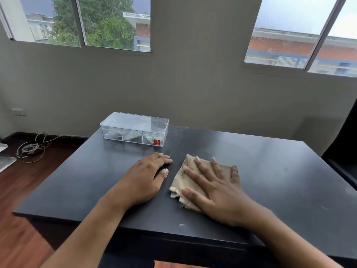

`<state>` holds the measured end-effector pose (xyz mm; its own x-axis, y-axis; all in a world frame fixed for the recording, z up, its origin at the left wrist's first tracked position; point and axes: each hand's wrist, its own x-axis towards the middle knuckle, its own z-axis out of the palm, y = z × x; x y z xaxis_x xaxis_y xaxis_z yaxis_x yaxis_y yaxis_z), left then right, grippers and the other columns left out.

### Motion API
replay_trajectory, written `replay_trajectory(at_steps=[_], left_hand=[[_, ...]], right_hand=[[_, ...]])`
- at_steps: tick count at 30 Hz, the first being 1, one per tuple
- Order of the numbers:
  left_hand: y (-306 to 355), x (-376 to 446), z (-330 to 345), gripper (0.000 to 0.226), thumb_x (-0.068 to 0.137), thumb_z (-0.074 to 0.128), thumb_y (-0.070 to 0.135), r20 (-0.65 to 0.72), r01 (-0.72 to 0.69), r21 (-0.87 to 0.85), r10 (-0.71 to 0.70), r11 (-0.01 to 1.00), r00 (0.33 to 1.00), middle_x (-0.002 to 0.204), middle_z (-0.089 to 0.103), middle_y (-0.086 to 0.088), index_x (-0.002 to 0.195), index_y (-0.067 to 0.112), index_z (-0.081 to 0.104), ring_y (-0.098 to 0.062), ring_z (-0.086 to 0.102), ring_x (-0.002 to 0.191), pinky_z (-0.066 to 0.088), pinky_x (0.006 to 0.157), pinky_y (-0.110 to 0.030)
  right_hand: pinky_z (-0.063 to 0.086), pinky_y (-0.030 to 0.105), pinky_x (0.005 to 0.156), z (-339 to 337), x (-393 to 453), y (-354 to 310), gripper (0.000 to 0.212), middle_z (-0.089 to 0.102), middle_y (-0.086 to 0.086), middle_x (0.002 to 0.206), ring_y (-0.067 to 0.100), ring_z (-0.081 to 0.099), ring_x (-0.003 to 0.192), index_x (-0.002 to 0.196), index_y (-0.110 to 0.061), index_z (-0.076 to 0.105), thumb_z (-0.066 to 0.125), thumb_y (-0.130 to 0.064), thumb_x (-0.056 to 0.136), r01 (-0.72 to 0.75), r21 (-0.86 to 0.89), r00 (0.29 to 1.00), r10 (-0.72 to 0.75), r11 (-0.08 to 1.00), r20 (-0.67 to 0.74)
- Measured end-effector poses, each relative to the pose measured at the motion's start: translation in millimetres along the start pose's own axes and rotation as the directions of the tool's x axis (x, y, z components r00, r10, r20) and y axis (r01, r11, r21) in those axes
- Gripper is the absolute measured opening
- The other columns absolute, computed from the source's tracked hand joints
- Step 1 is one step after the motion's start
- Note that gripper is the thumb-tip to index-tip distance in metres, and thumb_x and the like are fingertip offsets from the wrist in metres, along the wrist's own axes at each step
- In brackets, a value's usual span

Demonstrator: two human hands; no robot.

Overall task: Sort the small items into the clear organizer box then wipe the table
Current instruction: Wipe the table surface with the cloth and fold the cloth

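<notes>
A clear organizer box (134, 129) with its lid on stands at the far left of the black table (280, 171); small items show dimly inside its compartments, and a red label marks its front right corner. A beige cloth (183, 180) lies flat in the middle of the table. My right hand (214, 190) presses down on the cloth with fingers spread. My left hand (146, 175) rests palm down on the bare tabletop just left of the cloth, holding nothing.
A white speck (181, 225) sits near the table's front edge. Coiled cables (31, 148) lie on the wooden floor to the left. A dark chair (343, 151) stands at the right edge. The wall with windows is right behind the table.
</notes>
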<state>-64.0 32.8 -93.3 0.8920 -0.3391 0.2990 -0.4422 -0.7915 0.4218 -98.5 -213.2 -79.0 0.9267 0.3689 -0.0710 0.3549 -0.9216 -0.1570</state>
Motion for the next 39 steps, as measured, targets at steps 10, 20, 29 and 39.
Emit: replay_trajectory(at_steps=[10, 20, 29, 39], left_hand=[[0.4, 1.9, 0.2, 0.038, 0.104, 0.048, 0.030, -0.004, -0.007, -0.006, 0.007, 1.000, 1.000, 0.148, 0.050, 0.013, 0.141, 0.027, 0.056, -0.003, 0.038, 0.142, 0.022, 0.113, -0.015], [-3.2, 2.5, 0.8, 0.037, 0.102, 0.052, 0.029, -0.012, -0.020, -0.040, 0.020, 0.999, 1.000, 0.143, 0.054, 0.014, 0.138, 0.027, 0.060, -0.002, 0.042, 0.139, 0.033, 0.118, -0.027], [-5.4, 3.4, 3.6, 0.035, 0.102, 0.054, 0.029, -0.012, -0.018, -0.069, 0.017, 0.997, 1.000, 0.140, 0.055, 0.018, 0.136, 0.029, 0.062, 0.001, 0.043, 0.136, 0.033, 0.116, -0.025], [-6.4, 2.5, 5.0, 0.036, 0.102, 0.052, 0.030, -0.028, -0.027, -0.061, 0.025, 0.998, 0.999, 0.140, 0.054, 0.018, 0.137, 0.030, 0.061, 0.000, 0.044, 0.135, 0.035, 0.117, -0.028]], right_hand=[[-0.019, 0.066, 0.119, -19.8, 1.8, 43.5, 0.068, -0.018, -0.036, 0.164, 0.012, -0.027, 0.156, 0.146, -0.075, -0.007, 0.013, -0.092, 0.083, -0.024, 0.022, 0.997, 0.023, 0.999, 0.067], [-0.021, 0.064, 0.118, -2.1, -23.4, -7.1, 0.064, -0.024, -0.027, 0.167, 0.015, -0.033, 0.153, 0.148, -0.071, -0.012, 0.009, -0.087, 0.089, 0.042, 0.013, 0.999, -0.043, 0.999, 0.019], [-0.015, 0.070, 0.118, -18.7, 40.7, 59.8, 0.064, -0.013, -0.030, 0.168, 0.017, -0.018, 0.159, 0.145, -0.076, -0.004, 0.006, -0.090, 0.083, -0.173, 0.036, 0.985, 0.172, 0.984, 0.036], [-0.020, 0.068, 0.117, 0.8, -10.2, -3.7, 0.062, -0.026, -0.026, 0.166, 0.019, -0.033, 0.153, 0.146, -0.072, -0.016, 0.008, -0.085, 0.090, -0.029, -0.003, 0.999, 0.029, 1.000, 0.022]])
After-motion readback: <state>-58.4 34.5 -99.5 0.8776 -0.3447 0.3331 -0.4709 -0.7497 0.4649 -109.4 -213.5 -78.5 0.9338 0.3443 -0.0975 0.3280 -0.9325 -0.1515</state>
